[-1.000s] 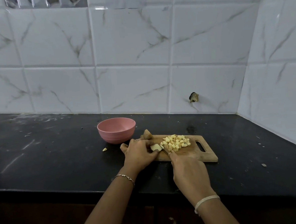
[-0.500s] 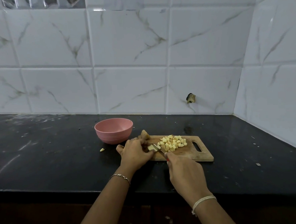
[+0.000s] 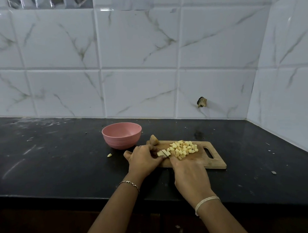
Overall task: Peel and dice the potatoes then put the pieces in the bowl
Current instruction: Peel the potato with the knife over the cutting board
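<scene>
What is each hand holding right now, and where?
Left hand holds the peeled potato piece at its left end; right hand grips the knife by its handle.

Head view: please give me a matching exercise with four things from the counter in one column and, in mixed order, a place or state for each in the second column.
Column one
1. bowl
2. diced potato pile
3. stray potato piece
4. left hand

Column two
A. lies alone on the counter, left of the cutting board
B. grips a pale potato chunk on the board
C. pink, stands on the counter beyond the board's left end
D. heaped on the board's middle

Pairs: 1-C, 2-D, 3-A, 4-B
</scene>
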`<control>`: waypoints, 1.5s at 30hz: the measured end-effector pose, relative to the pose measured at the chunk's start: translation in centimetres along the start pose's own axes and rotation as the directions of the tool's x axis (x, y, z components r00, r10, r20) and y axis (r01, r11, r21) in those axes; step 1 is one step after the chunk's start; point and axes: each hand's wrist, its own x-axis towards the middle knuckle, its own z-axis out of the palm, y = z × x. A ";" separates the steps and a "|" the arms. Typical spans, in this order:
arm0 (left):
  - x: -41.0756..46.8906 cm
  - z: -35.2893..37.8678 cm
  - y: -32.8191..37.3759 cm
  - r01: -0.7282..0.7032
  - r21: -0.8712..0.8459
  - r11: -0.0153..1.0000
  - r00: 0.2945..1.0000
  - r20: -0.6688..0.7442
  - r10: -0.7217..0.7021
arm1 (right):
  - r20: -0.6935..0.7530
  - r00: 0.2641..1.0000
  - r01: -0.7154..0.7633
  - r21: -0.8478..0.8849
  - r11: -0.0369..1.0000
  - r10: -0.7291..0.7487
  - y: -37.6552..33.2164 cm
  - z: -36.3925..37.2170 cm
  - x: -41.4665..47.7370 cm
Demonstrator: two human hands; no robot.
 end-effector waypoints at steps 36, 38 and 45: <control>-0.7 -1.3 0.8 0.137 -0.036 0.990 0.991 0.016 -0.136 | 0.046 0.999 0.014 -0.020 1.000 -0.013 -1.4 -1.6 0.0; -0.7 -1.2 0.7 0.140 -0.007 0.990 0.990 0.010 -0.140 | 0.058 0.998 0.012 -0.029 0.999 -0.011 -1.1 -2.0 -0.4; -0.5 -1.3 0.5 0.162 0.003 0.987 0.987 0.015 -0.162 | 0.097 0.995 -0.004 0.000 1.000 0.004 0.7 -3.4 -1.2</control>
